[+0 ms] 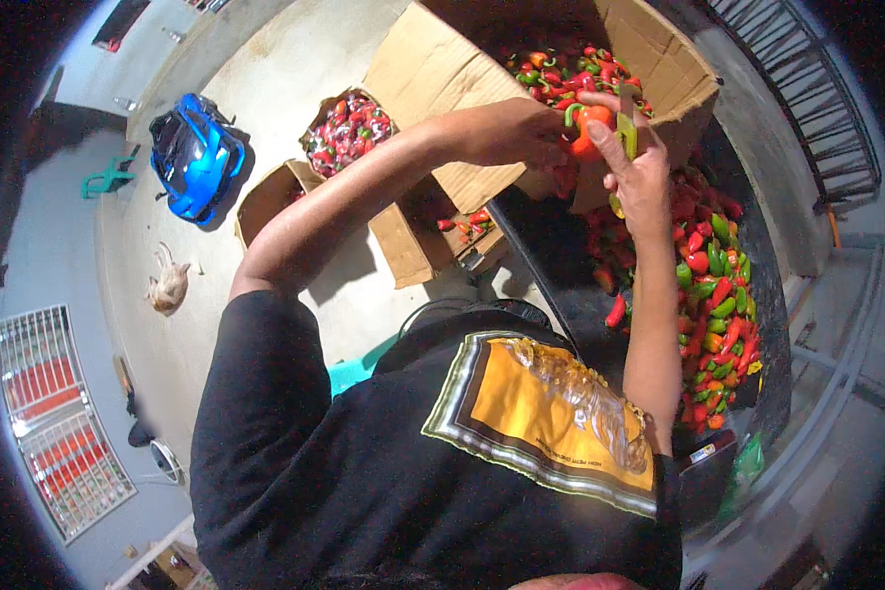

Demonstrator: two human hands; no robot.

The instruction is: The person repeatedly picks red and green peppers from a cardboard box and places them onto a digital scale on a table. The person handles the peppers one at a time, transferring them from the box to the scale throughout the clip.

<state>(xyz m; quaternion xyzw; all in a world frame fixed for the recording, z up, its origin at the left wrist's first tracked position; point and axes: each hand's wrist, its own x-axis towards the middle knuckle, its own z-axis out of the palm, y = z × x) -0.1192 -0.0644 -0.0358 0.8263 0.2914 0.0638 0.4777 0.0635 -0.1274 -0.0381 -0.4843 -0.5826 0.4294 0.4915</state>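
Observation:
My left hand (542,136) reaches across from the left and holds an orange-red pepper (588,133) with a curved green stem. Beside it, my right hand (638,162) grips a hand tool (627,133) with a yellow-green handle; a narrow greyish part points away from me. The right thumb lies against or very near the pepper. Both hands are over the near edge of a large cardboard box (653,55) with many red, green and orange peppers (560,77) inside. A heap of mixed peppers (715,295) lies on a black surface to the right. The left fingertips are partly hidden.
Left of the large box stand a smaller box of red peppers (350,133) and an open cardboard box (265,195). A blue and black object (198,158) and a cat (168,284) are on the floor. A dark metal railing (804,103) runs at upper right.

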